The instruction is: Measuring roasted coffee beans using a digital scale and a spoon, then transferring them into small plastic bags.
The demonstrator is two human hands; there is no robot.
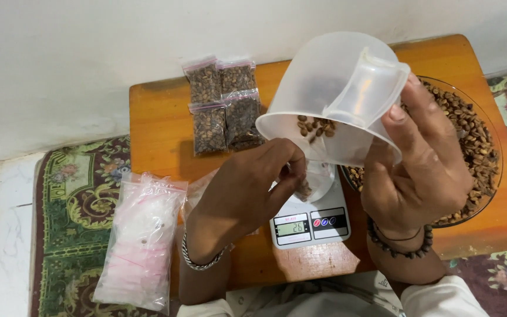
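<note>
r hand (423,170) tilts cup (335,94) over l hand's (247,194) bag (305,189).

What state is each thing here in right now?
Plastic jug: tilted, few beans inside, held by right hand.
Small bag: on the scale, pinched by left hand.
Scale: switched on.
Glass bowl: full of beans.
Four bean bags: filled, lying flat.
Empty bags pack: lying flat.
</note>
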